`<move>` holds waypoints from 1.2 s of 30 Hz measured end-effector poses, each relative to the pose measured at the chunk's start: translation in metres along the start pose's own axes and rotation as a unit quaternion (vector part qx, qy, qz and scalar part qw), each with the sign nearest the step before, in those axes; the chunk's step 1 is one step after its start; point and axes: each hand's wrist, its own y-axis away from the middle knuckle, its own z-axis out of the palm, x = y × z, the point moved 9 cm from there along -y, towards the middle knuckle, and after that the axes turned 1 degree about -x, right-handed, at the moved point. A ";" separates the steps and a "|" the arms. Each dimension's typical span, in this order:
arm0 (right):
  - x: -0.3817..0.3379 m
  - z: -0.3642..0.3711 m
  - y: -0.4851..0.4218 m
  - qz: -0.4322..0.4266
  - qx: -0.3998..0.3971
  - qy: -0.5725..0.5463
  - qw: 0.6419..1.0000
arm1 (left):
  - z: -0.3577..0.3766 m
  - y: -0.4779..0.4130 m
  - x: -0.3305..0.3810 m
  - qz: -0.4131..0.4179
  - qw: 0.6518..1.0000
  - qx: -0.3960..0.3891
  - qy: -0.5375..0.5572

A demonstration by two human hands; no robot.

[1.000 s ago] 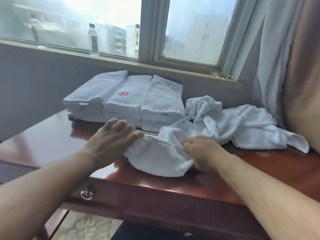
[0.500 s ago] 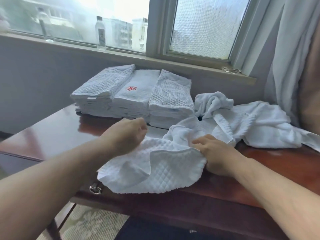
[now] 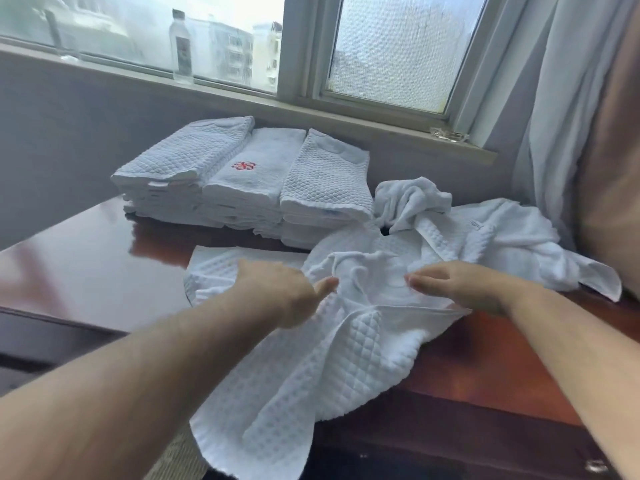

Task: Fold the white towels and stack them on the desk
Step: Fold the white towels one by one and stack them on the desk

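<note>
Right hand (image 3: 460,287) lies flat, grip open, to smooth the towel (image 3: 311,375) on the tabletop (image 3: 86,271) for folding; left hand (image 3: 277,292) rests on it too, grip cannot be told.

Both hands are resting on a white waffle-weave towel (image 3: 311,375) that's lying rumpled across the glossy reddish-brown desk (image 3: 86,271), with its near end hanging over the front edge. The left hand (image 3: 277,292) is lying palm-down with the thumb sticking out to the right. The right hand (image 3: 460,285) is sitting just across from it, fingers fairly straight and pointing left. Behind them, three stacks of folded towels (image 3: 242,195) are sitting side by side, the middle one showing a red logo (image 3: 244,165). A crumpled pile of towels (image 3: 502,244) is lying to the right, touching the spread one. A water bottle (image 3: 181,46) is standing on the windowsill (image 3: 346,116).
</note>
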 end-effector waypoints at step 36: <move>0.022 0.036 0.022 0.145 0.087 0.115 0.979 | 0.036 -0.007 0.006 0.200 0.975 -0.063 0.066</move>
